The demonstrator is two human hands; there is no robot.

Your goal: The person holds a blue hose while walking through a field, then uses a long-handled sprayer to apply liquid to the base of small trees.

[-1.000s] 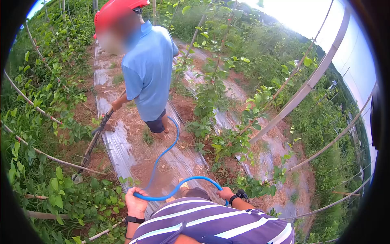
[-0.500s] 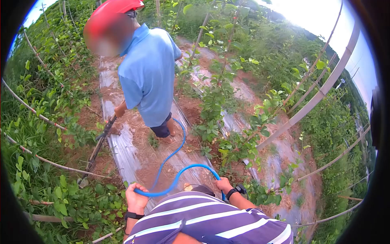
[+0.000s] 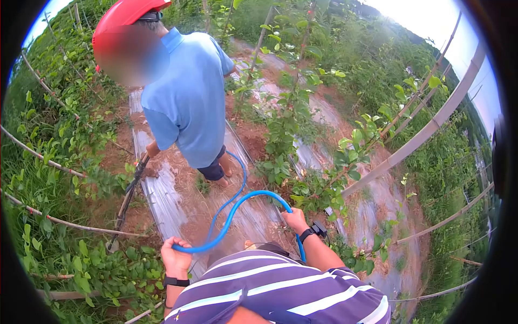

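Note:
A blue hose [image 3: 239,206] arches up between my two hands and runs on along the ground toward the other person's feet. My left hand [image 3: 175,258], at the lower left, is closed around one part of it. Farther right, my right hand [image 3: 295,220] grips another part, and the hose hangs down below that fist beside my striped shirt [image 3: 280,291]. Both of my wrists wear dark bands. Ahead of me stands a person in a blue shirt [image 3: 189,92] and a red helmet [image 3: 121,21], with one hand on a long dark pole [image 3: 129,197].
Strips of silvery plastic sheet [image 3: 164,194] cover the soil between rows of leafy plants [image 3: 280,135]. A thick bamboo pole [image 3: 431,127] slants across the right side. Thinner canes [image 3: 70,218] curve in from the left at low height.
My right hand has risen a little, and the hose's arch between my hands is higher. The other person appears farther left and leans slightly more.

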